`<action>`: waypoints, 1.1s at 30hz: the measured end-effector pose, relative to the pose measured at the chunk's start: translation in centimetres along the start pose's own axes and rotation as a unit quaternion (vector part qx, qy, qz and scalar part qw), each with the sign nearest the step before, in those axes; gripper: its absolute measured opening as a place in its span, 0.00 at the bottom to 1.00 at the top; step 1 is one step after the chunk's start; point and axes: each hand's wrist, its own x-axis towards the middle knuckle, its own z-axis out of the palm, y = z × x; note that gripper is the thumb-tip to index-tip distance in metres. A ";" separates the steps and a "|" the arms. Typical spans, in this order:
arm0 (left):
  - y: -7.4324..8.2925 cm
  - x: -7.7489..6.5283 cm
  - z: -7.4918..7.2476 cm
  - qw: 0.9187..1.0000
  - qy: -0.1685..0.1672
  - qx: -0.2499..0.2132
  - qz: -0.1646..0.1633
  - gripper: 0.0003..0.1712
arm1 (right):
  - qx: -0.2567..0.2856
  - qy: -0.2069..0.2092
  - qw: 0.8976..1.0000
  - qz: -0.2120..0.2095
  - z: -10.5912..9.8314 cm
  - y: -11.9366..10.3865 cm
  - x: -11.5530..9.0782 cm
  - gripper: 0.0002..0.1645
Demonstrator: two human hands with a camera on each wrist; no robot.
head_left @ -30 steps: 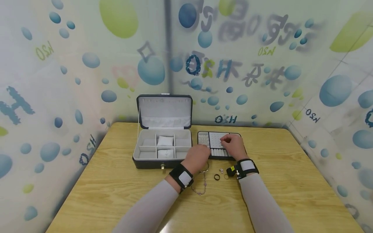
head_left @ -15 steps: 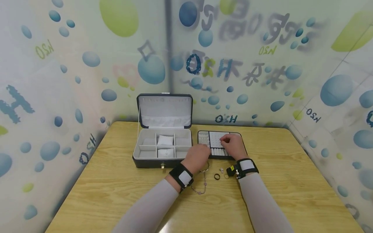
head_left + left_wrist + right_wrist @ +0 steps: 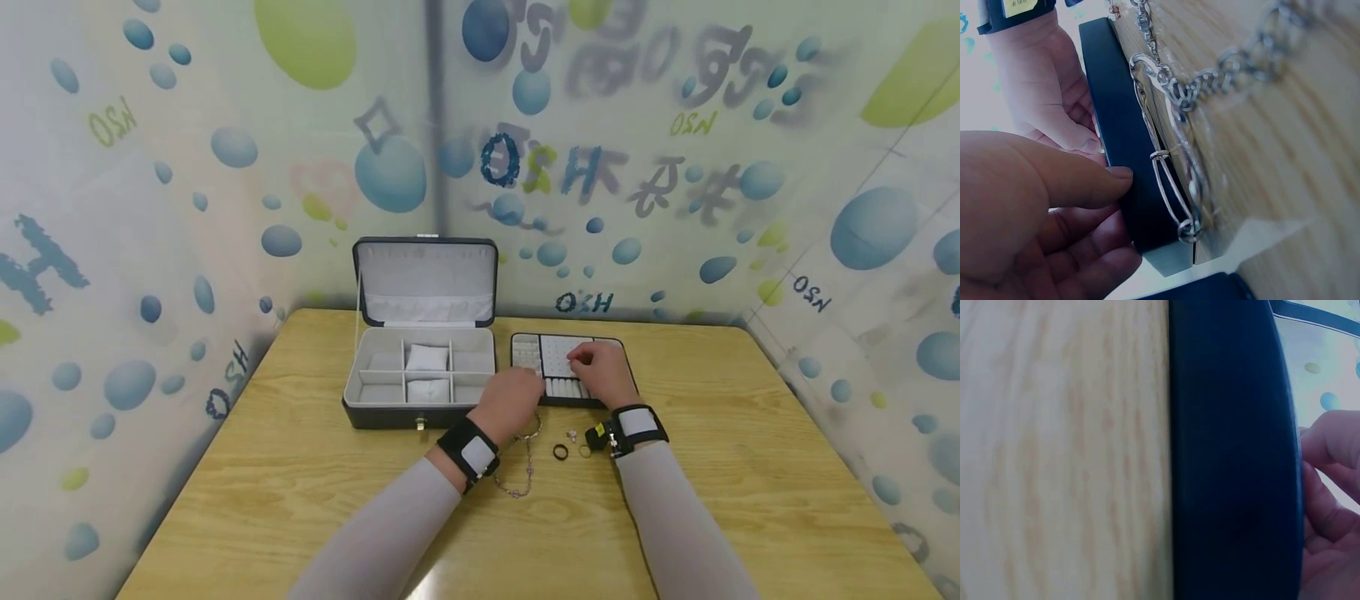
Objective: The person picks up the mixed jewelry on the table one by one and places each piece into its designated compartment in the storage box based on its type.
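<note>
A black-sided jewellery tray (image 3: 555,357) with ring rolls and a white panel dotted with small holes lies on the table. My left hand (image 3: 510,400) holds its front left corner. In the left wrist view the left thumb (image 3: 1094,178) presses the black side wall, the fingers curled at the corner. Over the dotted panel my right hand (image 3: 606,371) pinches with thumb and forefinger; I cannot tell what tiny item is between the tips. Beneath the left hand lie a silver bangle (image 3: 1160,156) and a chain bracelet (image 3: 516,493).
An open jewellery box (image 3: 422,420) with two small cushions stands left of the tray, its lid upright. In front of the tray lie a dark ring (image 3: 560,452), a thin gold ring (image 3: 585,451) and a small pinkish piece (image 3: 572,435). Patterned curtains (image 3: 637,183) rise behind the table.
Both hands keep their places on the tray. The head view has shifted very slightly; nothing on the table has moved.
</note>
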 end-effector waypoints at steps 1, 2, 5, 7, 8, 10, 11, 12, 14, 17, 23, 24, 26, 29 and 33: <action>0.0 0.0 0.0 1.000 -0.001 0.001 0.000 0.07 | -0.001 -0.002 1.000 0.000 0.0 0.0 0.0 0.09; 0.0 0.0 -0.1 1.000 -0.001 0.003 0.001 0.07 | -0.002 -0.003 1.000 -0.001 -0.1 0.0 0.0 0.09; 0.0 0.0 -0.1 1.000 -0.002 0.004 0.002 0.07 | -0.004 -0.007 1.000 -0.006 -0.1 -0.1 0.0 0.09; 0.0 0.1 0.0 1.000 -0.003 0.003 0.002 0.08 | -0.007 -0.008 1.000 -0.010 -0.2 -0.1 0.1 0.08; 0.0 0.1 0.0 1.000 -0.004 0.003 0.002 0.08 | -0.009 -0.008 1.000 -0.011 -0.2 -0.1 0.1 0.08; 0.0 0.1 0.1 1.000 -0.006 0.002 0.001 0.08 | -0.012 -0.008 1.000 -0.013 -0.2 -0.2 0.1 0.08; 0.0 0.1 0.1 1.000 -0.006 0.002 0.000 0.08 | -0.013 -0.007 1.000 -0.013 -0.2 -0.2 0.1 0.08; 0.0 0.1 0.1 1.000 -0.007 0.002 0.000 0.08 | -0.012 -0.008 1.000 -0.013 -0.2 -0.2 0.1 0.08; 0.0 0.1 0.1 1.000 -0.007 0.003 -0.001 0.08 | -0.012 -0.008 1.000 -0.011 -0.2 -0.2 0.1 0.08; 0.0 0.1 0.1 1.000 -0.008 0.002 -0.002 0.08 | -0.013 -0.008 1.000 -0.012 -0.2 -0.2 0.1 0.08; 0.0 0.2 0.1 1.000 -0.012 -0.002 -0.001 0.08 | -0.017 -0.010 1.000 -0.017 -0.2 -0.1 0.2 0.08; 0.0 0.2 0.1 1.000 -0.012 -0.003 -0.002 0.08 | -0.017 -0.010 1.000 -0.018 -0.2 -0.1 0.2 0.08; 0.0 0.2 0.0 1.000 -0.012 -0.003 -0.003 0.07 | -0.019 -0.012 1.000 -0.019 -0.3 -0.2 0.2 0.07; 0.0 0.2 0.0 1.000 -0.012 -0.005 -0.004 0.07 | -0.025 -0.015 0.999 -0.024 -0.3 -0.2 0.3 0.07; 0.0 0.1 0.0 1.000 -0.007 -0.002 -0.002 0.07 | -0.026 -0.016 0.999 -0.029 -0.3 -0.2 0.4 0.07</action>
